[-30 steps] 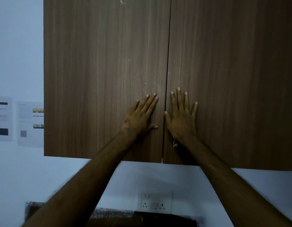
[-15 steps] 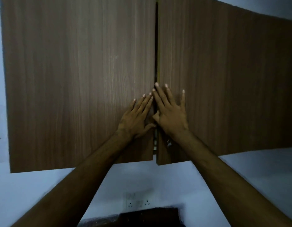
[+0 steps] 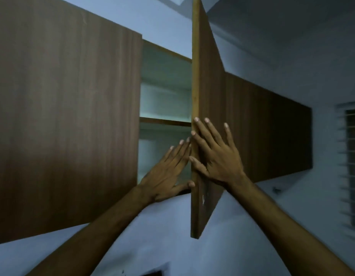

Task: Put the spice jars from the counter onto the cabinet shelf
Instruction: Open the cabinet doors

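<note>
No spice jars are in view. The wall cabinet's right door [image 3: 208, 86] stands swung out, its thin edge facing me. My right hand [image 3: 216, 158] lies flat on that door's outer face, fingers spread, thumb at the edge. My left hand [image 3: 166, 176] reaches to the inner side of the same edge with fingers straight and the thumb touching the edge. In the gap, a pale interior shows with a wooden shelf [image 3: 164, 121] that looks bare where I can see it. The left door [image 3: 69, 116] is closed.
More closed wood-grain cabinet fronts [image 3: 272, 126] run to the right. A barred window [image 3: 352, 166] is at the far right. White wall lies below the cabinet, and a dark object [image 3: 150, 273] peeks in at the bottom edge.
The right door went from closed to swung wide open, exposing the shelf. Both hands moved from flat on the two doors to the right door's edge. My view tilted up and right.
</note>
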{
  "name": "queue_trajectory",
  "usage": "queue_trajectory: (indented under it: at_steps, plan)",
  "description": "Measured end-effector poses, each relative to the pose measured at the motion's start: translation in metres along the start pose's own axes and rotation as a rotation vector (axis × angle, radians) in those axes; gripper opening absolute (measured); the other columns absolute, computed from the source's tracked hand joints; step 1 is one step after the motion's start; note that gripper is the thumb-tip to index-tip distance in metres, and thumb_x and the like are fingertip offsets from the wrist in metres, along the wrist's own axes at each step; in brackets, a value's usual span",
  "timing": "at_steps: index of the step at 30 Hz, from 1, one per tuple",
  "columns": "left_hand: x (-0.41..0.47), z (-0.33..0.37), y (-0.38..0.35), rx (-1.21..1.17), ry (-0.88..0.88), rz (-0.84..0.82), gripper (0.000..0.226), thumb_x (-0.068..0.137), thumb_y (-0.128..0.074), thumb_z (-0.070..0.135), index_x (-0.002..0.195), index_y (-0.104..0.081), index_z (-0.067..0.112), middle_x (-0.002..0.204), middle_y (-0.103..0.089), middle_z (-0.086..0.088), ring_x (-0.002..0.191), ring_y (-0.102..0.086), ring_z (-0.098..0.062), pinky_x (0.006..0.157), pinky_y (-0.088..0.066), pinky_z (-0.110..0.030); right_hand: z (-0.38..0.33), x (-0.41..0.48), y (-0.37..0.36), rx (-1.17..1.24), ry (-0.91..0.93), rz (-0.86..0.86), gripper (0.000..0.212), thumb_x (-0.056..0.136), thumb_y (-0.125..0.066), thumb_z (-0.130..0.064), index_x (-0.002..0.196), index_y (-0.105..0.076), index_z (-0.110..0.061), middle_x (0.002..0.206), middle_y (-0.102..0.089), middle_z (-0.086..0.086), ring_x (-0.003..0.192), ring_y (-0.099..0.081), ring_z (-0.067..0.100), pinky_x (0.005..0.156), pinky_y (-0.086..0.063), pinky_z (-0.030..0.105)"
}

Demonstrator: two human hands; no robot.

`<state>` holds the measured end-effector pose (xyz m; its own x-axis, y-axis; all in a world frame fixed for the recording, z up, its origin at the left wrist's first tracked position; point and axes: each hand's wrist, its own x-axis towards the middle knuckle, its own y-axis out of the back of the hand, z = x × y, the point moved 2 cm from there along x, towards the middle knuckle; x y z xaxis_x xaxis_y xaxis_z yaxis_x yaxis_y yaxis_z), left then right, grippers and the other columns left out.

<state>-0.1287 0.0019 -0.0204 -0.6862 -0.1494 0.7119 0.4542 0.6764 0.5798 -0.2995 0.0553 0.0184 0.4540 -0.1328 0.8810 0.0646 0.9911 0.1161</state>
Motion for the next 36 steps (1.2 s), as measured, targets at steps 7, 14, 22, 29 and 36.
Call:
queue_trajectory:
  at_steps: [7, 14, 22, 29, 36]
  plan:
    - [0.064, 0.074, -0.025, -0.207, -0.130, 0.102, 0.102, 0.086, -0.028, 0.076, 0.153, 0.016, 0.012, 0.162, 0.021, -0.002, 0.150, 0.014, -0.017, 0.123, 0.007, -0.031, 0.060, -0.045, 0.062, -0.047, -0.070, -0.055, 0.066, 0.094, -0.037, -0.050, 0.147, -0.035, -0.011, 0.163, -0.011, 0.005, 0.153, -0.007, 0.017, 0.124, -0.007, 0.043]
    - [0.134, 0.152, -0.066, -0.366, -0.212, 0.199, 0.107, 0.085, -0.038, 0.077, 0.152, 0.018, 0.016, 0.161, 0.024, 0.002, 0.150, 0.015, -0.012, 0.119, 0.014, -0.024, 0.126, -0.086, 0.102, -0.255, -0.078, -0.278, 0.063, 0.086, -0.042, -0.030, 0.144, -0.037, -0.007, 0.162, -0.007, 0.009, 0.152, -0.004, 0.020, 0.124, -0.008, 0.039]
    - [0.214, 0.189, -0.131, -0.434, -0.257, 0.223, 0.104, 0.084, -0.036, 0.079, 0.153, 0.017, 0.022, 0.161, 0.022, 0.009, 0.149, 0.014, -0.007, 0.121, 0.008, -0.028, 0.188, -0.132, 0.094, -0.604, -0.207, -0.472, 0.062, 0.102, -0.033, -0.031, 0.151, -0.016, 0.003, 0.161, -0.012, 0.021, 0.151, -0.009, 0.032, 0.122, -0.007, 0.043]
    - [0.262, 0.176, -0.207, -0.302, -0.224, 0.093, 0.107, 0.081, -0.036, 0.084, 0.153, 0.015, 0.024, 0.162, 0.019, 0.005, 0.150, 0.015, -0.014, 0.122, -0.008, -0.045, 0.244, -0.174, 0.031, -0.526, -0.481, -0.614, 0.088, 0.096, -0.018, -0.064, 0.152, 0.018, -0.007, 0.159, 0.027, 0.015, 0.148, 0.023, 0.029, 0.123, 0.005, 0.044]
    - [0.288, 0.182, -0.258, -0.324, -0.183, 0.132, 0.114, 0.072, -0.042, 0.088, 0.154, 0.010, 0.028, 0.163, 0.015, 0.007, 0.150, 0.014, -0.015, 0.120, -0.004, -0.044, 0.285, -0.211, -0.026, -0.442, -0.531, -0.569, 0.092, 0.087, -0.018, -0.078, 0.154, 0.014, -0.024, 0.159, 0.031, 0.009, 0.148, 0.025, 0.028, 0.123, 0.005, 0.048]
